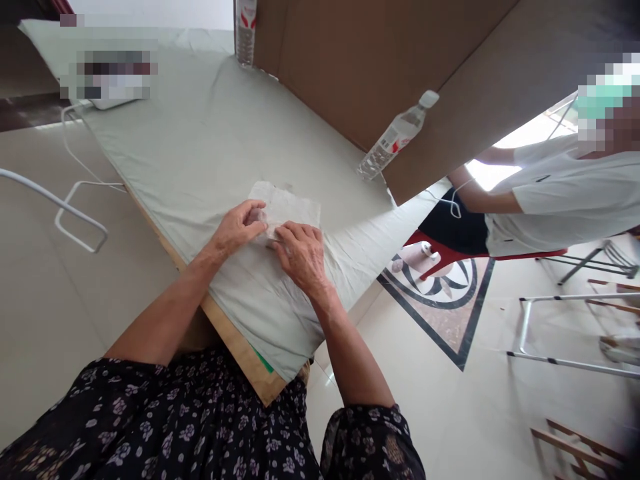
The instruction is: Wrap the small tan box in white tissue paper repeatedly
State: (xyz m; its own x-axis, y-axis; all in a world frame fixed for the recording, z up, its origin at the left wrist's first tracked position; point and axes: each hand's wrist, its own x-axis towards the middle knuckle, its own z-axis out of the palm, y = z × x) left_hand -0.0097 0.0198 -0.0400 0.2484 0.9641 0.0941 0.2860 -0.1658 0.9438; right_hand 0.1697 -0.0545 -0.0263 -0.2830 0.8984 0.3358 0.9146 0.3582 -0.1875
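A thin, whitish sheet [295, 205], like tissue or gauze, lies on the cloth-covered table in front of me. My left hand [239, 227] is at its left near corner, thumb and fingers closed on the edge. On the near right part of the sheet, my right hand [303, 252] has bent fingers pressing the near edge, with the thumb tucked toward it. That near edge looks folded or rolled between the hands. My fingers partly hide it, so I cannot tell what, if anything, is inside.
A pale green tablecloth [185, 133] covers the table. A large brown cardboard panel [340, 73] stands behind, with one plastic bottle [397, 137] leaning by it and another bottle [245, 33] upright. A person in a white shirt [560, 193] sits at right. A white cable [65, 130] hangs left.
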